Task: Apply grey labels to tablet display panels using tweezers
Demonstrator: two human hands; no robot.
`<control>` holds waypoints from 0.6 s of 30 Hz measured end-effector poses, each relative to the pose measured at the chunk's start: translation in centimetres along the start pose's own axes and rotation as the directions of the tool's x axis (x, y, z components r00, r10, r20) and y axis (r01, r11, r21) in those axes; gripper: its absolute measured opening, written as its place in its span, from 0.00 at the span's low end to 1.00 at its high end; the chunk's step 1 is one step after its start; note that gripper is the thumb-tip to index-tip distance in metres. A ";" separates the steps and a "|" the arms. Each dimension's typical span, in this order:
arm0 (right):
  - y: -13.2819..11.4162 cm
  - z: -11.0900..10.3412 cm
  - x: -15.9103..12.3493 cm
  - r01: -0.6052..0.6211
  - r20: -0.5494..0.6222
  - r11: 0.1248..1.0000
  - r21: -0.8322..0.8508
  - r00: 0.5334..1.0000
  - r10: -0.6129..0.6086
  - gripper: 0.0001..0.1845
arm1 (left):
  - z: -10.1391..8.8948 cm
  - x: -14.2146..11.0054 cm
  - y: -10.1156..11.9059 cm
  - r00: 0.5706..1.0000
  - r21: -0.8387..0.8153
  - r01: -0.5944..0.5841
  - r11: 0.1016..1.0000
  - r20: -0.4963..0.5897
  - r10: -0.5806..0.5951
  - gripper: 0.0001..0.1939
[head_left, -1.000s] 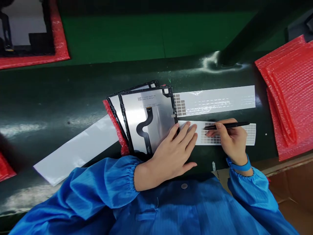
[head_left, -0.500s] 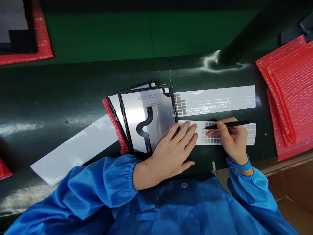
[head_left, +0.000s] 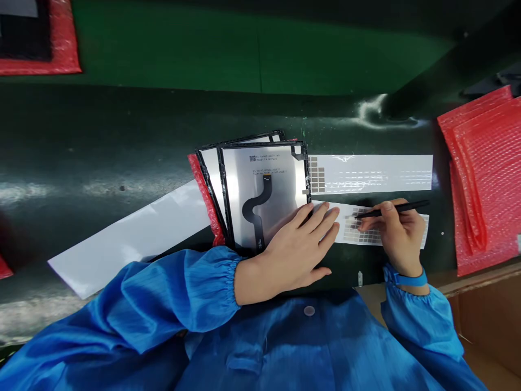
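My left hand point(head_left: 299, 247) lies palm down with fingers spread. Its fingertips reach over the lower right edge of a tablet display panel point(head_left: 280, 201) and the left part of a white sticker sheet point(head_left: 340, 214). The panel shows a silver back, black frame and curved black ribbon cable point(head_left: 254, 209). Under it, turned slightly, is a second display panel point(head_left: 209, 163) on red bubble wrap point(head_left: 207, 195). My right hand point(head_left: 401, 236) is closed on slim black tweezers point(head_left: 411, 206), their tip at the small grey stickers point(head_left: 362, 233) on the sheet.
Another white sheet point(head_left: 370, 168) with grey stickers at its left end lies above. A plain white strip point(head_left: 130, 233) runs off to the left. Red bubble-wrap bags point(head_left: 484, 174) lie at the right, beside the table edge. Another red bubble-wrap piece point(head_left: 67, 43) is at the upper left.
The whole view has shifted and turned slightly, so the panels and sheets appear further right. Both hands keep nearly the same pose; the tweezers' tip stays at the sticker grid.
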State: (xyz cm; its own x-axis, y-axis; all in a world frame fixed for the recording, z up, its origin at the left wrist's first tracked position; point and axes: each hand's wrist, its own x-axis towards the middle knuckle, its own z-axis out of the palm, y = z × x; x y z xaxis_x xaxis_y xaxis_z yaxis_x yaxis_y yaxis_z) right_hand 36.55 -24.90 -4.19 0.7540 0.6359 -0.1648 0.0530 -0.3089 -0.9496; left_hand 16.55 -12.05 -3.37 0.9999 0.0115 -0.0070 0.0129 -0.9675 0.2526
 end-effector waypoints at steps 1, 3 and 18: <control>-0.3 0.0 0.1 0.004 -0.006 1.000 0.015 1.000 -0.004 0.20 | 0.0 -0.1 -0.1 1.000 -0.005 -0.002 1.000 -0.027 0.002 0.40; -1.0 0.3 0.4 0.023 -0.005 0.999 0.034 1.000 -0.023 0.20 | -0.4 -0.6 0.0 0.996 -0.012 -0.012 1.000 -0.084 0.011 0.39; -6.9 17.1 0.0 0.044 0.416 0.996 0.075 0.907 -0.071 0.15 | -4.1 -7.4 -2.8 0.964 0.114 0.262 0.958 0.020 -0.266 0.48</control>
State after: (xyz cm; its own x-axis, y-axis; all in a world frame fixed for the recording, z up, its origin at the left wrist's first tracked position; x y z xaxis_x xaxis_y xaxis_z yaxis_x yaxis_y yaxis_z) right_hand 24.96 -10.64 -2.19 0.4078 0.8925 -0.1926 0.0372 -0.2270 -0.9732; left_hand 9.15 -8.37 -0.03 0.9601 0.2636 -0.0933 0.2742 -0.9529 0.1298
